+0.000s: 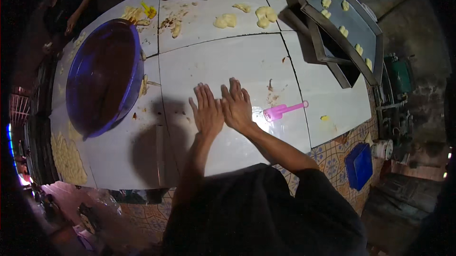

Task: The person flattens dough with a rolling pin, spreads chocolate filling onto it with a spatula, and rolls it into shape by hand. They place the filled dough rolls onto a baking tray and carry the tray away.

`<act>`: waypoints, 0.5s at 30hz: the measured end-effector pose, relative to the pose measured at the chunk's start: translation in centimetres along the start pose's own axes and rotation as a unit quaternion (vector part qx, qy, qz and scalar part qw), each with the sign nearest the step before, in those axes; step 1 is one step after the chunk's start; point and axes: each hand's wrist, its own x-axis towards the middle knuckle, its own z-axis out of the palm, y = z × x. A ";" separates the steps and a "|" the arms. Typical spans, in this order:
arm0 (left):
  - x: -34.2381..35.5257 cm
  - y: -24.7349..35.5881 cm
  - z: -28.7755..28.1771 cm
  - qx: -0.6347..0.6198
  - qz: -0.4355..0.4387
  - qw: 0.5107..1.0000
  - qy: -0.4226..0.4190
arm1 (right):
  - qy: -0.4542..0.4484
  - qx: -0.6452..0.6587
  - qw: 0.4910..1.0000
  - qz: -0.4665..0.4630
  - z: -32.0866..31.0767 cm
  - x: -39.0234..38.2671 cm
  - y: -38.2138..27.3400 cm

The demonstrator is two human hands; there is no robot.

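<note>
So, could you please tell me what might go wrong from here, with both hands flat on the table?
The left hand and right hand lie side by side; sweeping right could knock the pink scraper away. The blue tub sits near the table edge and might tip if bumped.

Honestly not seeing any packages, labels, signs or screens from up here. Nothing boxed, wrapped or printed shows on the white desk (237, 61), and there's no display anywhere around it. The edges of the view are too dark and bent to tell small stuff apart, so if something packaged sits over there, I can't make it out.
</note>
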 end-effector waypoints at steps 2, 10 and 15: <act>1.1 -1.0 -0.4 -0.072 0.041 0.997 0.009 | 0.025 0.124 0.991 -0.037 -1.1 1.0 1.0; -4.1 -1.2 -1.6 -0.301 0.043 0.953 0.002 | 0.014 0.203 0.976 -0.079 -2.1 -4.2 1.9; -10.5 -1.1 -2.5 -0.282 0.178 0.943 0.004 | -0.117 0.287 0.946 -0.097 -6.9 -10.4 1.8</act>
